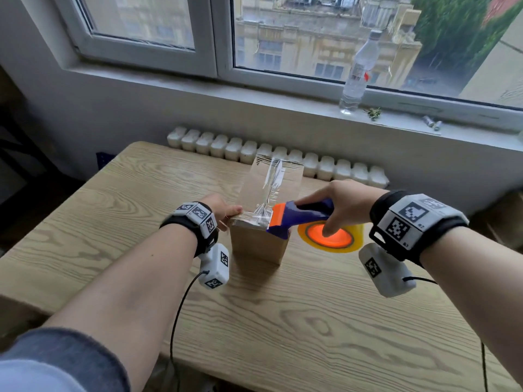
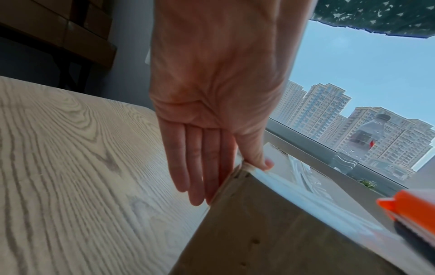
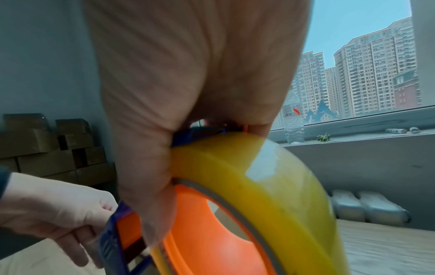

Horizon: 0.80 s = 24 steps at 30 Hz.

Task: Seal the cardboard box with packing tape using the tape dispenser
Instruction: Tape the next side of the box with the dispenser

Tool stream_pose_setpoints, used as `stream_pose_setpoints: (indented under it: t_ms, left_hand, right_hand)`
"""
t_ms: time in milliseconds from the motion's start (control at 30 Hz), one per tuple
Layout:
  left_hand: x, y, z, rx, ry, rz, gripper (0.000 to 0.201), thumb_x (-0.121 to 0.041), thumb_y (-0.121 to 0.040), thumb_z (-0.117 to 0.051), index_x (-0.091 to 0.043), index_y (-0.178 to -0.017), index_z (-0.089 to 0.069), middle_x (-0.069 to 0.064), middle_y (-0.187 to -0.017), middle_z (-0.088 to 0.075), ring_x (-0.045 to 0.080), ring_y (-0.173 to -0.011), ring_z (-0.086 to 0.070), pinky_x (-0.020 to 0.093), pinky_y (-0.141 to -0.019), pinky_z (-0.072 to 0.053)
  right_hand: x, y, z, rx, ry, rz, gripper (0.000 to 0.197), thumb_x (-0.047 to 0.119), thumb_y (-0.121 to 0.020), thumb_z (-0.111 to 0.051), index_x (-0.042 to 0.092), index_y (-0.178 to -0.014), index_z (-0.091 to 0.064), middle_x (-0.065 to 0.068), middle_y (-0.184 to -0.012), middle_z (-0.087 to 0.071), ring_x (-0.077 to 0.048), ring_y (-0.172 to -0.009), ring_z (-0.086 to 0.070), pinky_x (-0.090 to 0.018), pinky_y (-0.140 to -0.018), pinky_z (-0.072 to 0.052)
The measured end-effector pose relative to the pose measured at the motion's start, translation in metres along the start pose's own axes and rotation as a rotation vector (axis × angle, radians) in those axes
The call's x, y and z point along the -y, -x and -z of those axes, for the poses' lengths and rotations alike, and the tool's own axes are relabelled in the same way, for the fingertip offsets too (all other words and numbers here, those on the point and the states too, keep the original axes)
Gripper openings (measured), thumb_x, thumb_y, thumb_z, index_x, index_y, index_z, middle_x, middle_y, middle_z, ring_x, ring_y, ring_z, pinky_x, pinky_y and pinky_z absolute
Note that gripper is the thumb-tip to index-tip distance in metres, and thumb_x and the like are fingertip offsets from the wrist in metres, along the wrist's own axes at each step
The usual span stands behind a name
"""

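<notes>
A small cardboard box (image 1: pixel 254 244) stands upright on the wooden table (image 1: pixel 283 321). A wrinkled strip of clear tape (image 1: pixel 273 185) runs along its top to the near edge. My left hand (image 1: pixel 229 212) is at the box's near left top corner. In the left wrist view its straight fingers (image 2: pixel 200 176) lie flat against the box's side (image 2: pixel 259 232) and the thumb presses on the top edge. My right hand (image 1: pixel 336 210) grips the blue and orange tape dispenser (image 1: pixel 297 215), whose orange front edge (image 2: pixel 409 208) sits at the near top edge. Its yellow tape roll (image 1: pixel 355 236) hangs to the right of the box.
A clear plastic bottle (image 1: pixel 358 72) stands on the window sill behind the table, with small bits beside it. A white radiator (image 1: pixel 226 145) runs along the table's far edge. Stacked cardboard boxes (image 3: pixel 47 148) sit against the wall to the left.
</notes>
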<state>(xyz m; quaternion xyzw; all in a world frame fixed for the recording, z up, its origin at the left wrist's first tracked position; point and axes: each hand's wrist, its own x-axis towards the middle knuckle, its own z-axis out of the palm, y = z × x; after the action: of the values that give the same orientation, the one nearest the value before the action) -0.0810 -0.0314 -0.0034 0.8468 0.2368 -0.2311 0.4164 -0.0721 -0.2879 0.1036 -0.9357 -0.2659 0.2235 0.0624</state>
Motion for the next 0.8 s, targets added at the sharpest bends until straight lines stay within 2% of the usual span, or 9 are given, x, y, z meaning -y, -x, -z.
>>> stream_pose_setpoints:
  t_ms: [100,133,233,267,367,433,533,667,800]
  left_hand:
    - [0.003,-0.002,-0.002,-0.024,0.008,-0.008,0.039,-0.042,-0.091,-0.058,-0.004,-0.081,-0.062,0.018,-0.092,-0.073,0.027,-0.082,-0.071,0.04,-0.085,-0.057]
    - [0.004,-0.002,-0.002,-0.04,0.002,-0.01,0.041,-0.042,-0.09,-0.058,-0.002,-0.085,-0.066,0.019,-0.095,-0.073,0.029,-0.088,-0.072,0.042,-0.09,-0.056]
    - [0.002,0.002,-0.004,-0.077,-0.005,-0.034,0.042,-0.038,-0.091,-0.06,0.001,-0.102,-0.069,0.014,-0.084,-0.072,0.025,-0.079,-0.071,0.043,-0.09,-0.056]
    - [-0.001,0.004,-0.005,-0.094,-0.037,-0.056,0.041,-0.035,-0.091,-0.06,0.0,-0.112,-0.066,0.013,-0.087,-0.071,0.024,-0.08,-0.069,0.042,-0.092,-0.055]
    - [-0.01,0.01,-0.013,-0.151,-0.172,-0.151,0.062,-0.031,-0.089,-0.064,-0.011,-0.143,-0.039,0.013,-0.13,-0.059,0.028,-0.116,-0.059,0.038,-0.101,-0.048]
    - [-0.014,0.011,-0.024,-0.087,-0.172,-0.157,0.084,-0.037,-0.085,-0.067,-0.016,-0.15,-0.018,0.013,-0.143,-0.049,0.028,-0.127,-0.051,0.04,-0.107,-0.042]
    - [-0.02,0.01,-0.037,-0.005,-0.221,-0.041,0.116,-0.052,-0.082,-0.065,-0.015,-0.15,0.02,0.02,-0.155,-0.026,0.033,-0.14,-0.035,0.041,-0.115,-0.029]
    - [-0.027,0.01,-0.038,0.02,-0.26,0.036,0.116,-0.058,-0.083,-0.058,-0.017,-0.146,0.031,0.023,-0.159,-0.008,0.033,-0.146,-0.022,0.042,-0.117,-0.022]
    - [-0.027,0.015,-0.038,0.004,-0.375,0.074,0.125,-0.074,-0.073,-0.056,-0.023,-0.146,0.032,0.021,-0.159,0.008,0.036,-0.148,-0.011,0.047,-0.117,-0.017]
  right_hand:
    - [0.004,-0.006,-0.005,0.012,0.027,0.002,0.075,0.017,-0.065,-0.08,0.047,-0.129,-0.053,0.01,-0.109,-0.062,-0.013,-0.094,-0.055,-0.028,-0.083,-0.047]
    - [0.005,-0.008,-0.005,0.013,0.033,0.002,0.075,0.017,-0.066,-0.079,0.047,-0.129,-0.053,0.01,-0.109,-0.062,-0.014,-0.094,-0.055,-0.029,-0.084,-0.048]
    - [0.007,-0.012,-0.004,0.014,0.044,-0.003,0.073,0.015,-0.066,-0.078,0.046,-0.128,-0.054,0.01,-0.104,-0.061,-0.014,-0.092,-0.055,-0.032,-0.085,-0.051]
    - [0.008,-0.014,-0.004,0.015,0.049,-0.006,0.073,0.014,-0.066,-0.077,0.047,-0.127,-0.055,0.01,-0.103,-0.061,-0.014,-0.091,-0.055,-0.032,-0.085,-0.052]
    - [0.009,-0.016,-0.003,0.022,0.054,-0.021,0.073,0.011,-0.066,-0.074,0.048,-0.126,-0.055,0.01,-0.1,-0.061,-0.016,-0.09,-0.058,-0.034,-0.083,-0.053]
    - [0.008,-0.016,-0.004,0.025,0.058,-0.023,0.074,0.01,-0.066,-0.073,0.048,-0.127,-0.055,0.009,-0.099,-0.06,-0.017,-0.089,-0.058,-0.034,-0.082,-0.053]
    - [0.008,-0.016,-0.005,0.027,0.045,-0.026,0.074,0.006,-0.068,-0.072,0.046,-0.128,-0.055,0.008,-0.101,-0.06,-0.016,-0.088,-0.055,-0.03,-0.078,-0.049]
    - [0.007,-0.017,-0.007,0.032,0.033,-0.023,0.076,0.006,-0.068,-0.073,0.046,-0.129,-0.053,0.007,-0.106,-0.062,-0.016,-0.089,-0.055,-0.029,-0.076,-0.047]
    - [0.007,-0.017,-0.009,0.06,0.076,-0.024,0.082,0.008,-0.069,-0.072,0.048,-0.135,-0.044,0.006,-0.107,-0.06,-0.019,-0.091,-0.056,-0.029,-0.071,-0.046]
